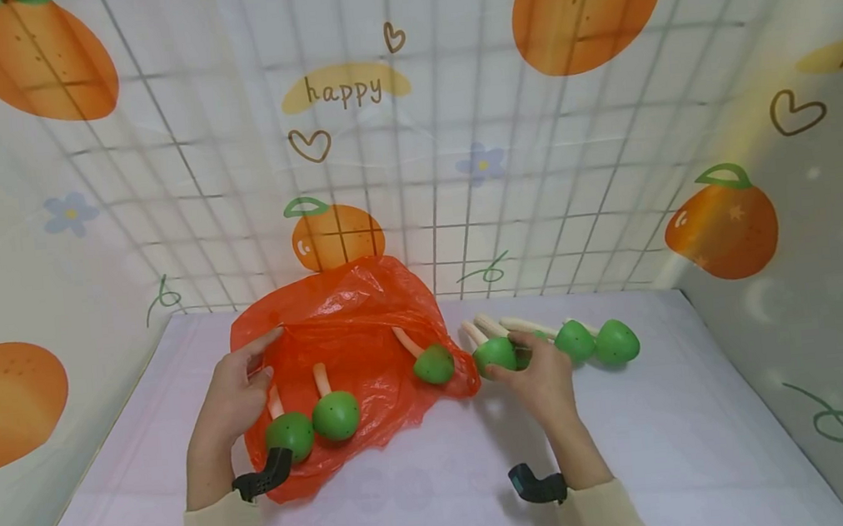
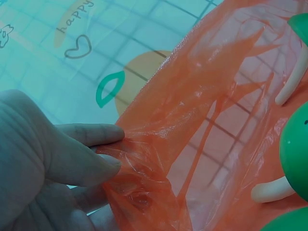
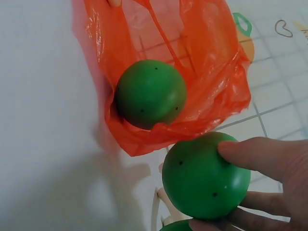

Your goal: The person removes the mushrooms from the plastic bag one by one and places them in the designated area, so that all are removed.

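Note:
Between thumb and index finger my left hand (image 1: 233,396) pinches the edge of a red plastic bag (image 1: 357,302), its film bunched at the fingertips (image 2: 113,132). Three mushroom-shaped pieces with round green heads and pale stems lie in the bag's mouth: one piece (image 1: 289,435) by the left wrist, a second piece (image 1: 335,415) beside it, a third piece (image 1: 434,365) toward the right edge. My right hand (image 1: 548,377) grips another green-headed piece (image 3: 204,175) by its round, black-dotted head, just right of the bag. Its stem points toward the back wall.
Right of the bag, more pieces lie in a cluster, including a green head (image 1: 575,341) and another green head (image 1: 617,342), stems pointing back. A wire grid (image 1: 447,211) behind a printed sheet stands at the table's (image 1: 428,505) far edge.

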`<control>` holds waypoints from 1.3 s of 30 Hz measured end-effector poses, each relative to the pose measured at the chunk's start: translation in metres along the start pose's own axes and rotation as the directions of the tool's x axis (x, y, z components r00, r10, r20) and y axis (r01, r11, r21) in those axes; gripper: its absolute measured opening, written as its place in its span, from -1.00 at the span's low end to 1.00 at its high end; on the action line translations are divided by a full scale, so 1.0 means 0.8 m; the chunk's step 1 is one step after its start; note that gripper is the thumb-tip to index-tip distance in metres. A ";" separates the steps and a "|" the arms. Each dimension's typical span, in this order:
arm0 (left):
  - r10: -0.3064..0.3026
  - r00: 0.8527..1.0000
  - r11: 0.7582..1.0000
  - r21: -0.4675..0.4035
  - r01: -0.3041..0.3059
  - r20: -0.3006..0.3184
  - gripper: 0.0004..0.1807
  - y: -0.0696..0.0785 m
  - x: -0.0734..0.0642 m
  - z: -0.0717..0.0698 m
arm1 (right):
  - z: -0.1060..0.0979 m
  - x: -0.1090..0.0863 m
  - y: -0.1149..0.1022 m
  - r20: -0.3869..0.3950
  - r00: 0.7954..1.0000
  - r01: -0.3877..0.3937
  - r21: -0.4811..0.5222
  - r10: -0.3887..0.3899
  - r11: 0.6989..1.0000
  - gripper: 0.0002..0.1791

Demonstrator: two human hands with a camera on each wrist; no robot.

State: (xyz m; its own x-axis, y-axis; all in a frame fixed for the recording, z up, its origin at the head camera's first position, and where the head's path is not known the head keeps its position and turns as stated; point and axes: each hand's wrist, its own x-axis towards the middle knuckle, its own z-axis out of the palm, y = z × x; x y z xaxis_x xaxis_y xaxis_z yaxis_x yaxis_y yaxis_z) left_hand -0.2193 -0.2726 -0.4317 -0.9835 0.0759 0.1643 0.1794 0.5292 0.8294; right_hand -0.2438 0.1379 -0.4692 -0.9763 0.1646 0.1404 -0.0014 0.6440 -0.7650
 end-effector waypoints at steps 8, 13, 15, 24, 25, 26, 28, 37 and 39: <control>-0.010 1.000 1.000 0.003 0.010 0.001 -0.36 0.000 0.001 0.000 | 0.002 -0.002 -0.002 -0.003 0.999 0.039 -0.055 -0.039 0.998 -0.28; -0.008 1.000 1.000 0.005 0.008 0.002 -0.36 0.001 0.000 0.000 | 0.002 -0.004 -0.001 -0.001 0.999 0.042 -0.090 -0.042 0.995 -0.29; -0.008 1.000 1.000 0.005 0.008 0.004 -0.36 0.001 0.000 0.000 | 0.002 -0.004 -0.001 -0.003 0.999 0.051 -0.104 -0.051 0.993 -0.28; 0.003 1.000 1.000 0.000 -0.003 0.006 -0.36 0.001 0.000 0.001 | 0.005 -0.005 0.000 -0.024 0.996 0.082 -0.151 -0.086 0.985 -0.31; 0.004 1.000 1.000 -0.003 -0.004 0.006 -0.36 0.002 -0.001 0.000 | 0.005 -0.005 0.000 -0.024 0.996 0.082 -0.153 -0.087 0.985 -0.31; 0.007 1.000 1.000 -0.004 -0.007 0.005 -0.36 0.002 -0.001 0.000 | 0.005 -0.006 -0.001 -0.024 0.996 0.083 -0.157 -0.088 0.984 -0.31; 0.007 1.000 1.000 -0.006 -0.007 0.005 -0.36 0.003 -0.002 0.000 | 0.006 -0.006 -0.001 -0.024 0.996 0.083 -0.163 -0.088 0.983 -0.31; -0.002 1.000 1.000 0.006 0.002 0.005 -0.36 0.005 -0.001 0.000 | 0.005 -0.004 0.004 -0.005 0.998 0.054 -0.156 -0.056 0.986 -0.28; -0.002 1.000 1.000 0.008 0.002 0.005 -0.36 0.005 -0.001 0.000 | 0.004 -0.004 0.006 0.000 0.999 0.044 -0.155 -0.044 0.987 -0.28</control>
State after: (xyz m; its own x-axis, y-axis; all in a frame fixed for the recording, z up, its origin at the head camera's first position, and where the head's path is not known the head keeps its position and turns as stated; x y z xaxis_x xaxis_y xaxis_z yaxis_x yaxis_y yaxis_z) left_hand -0.2177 -0.2704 -0.4289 -0.9839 0.0788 0.1601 0.1772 0.5362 0.8253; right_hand -0.2414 0.1380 -0.4751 -0.9752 0.1361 0.1744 -0.0107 0.7585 -0.6516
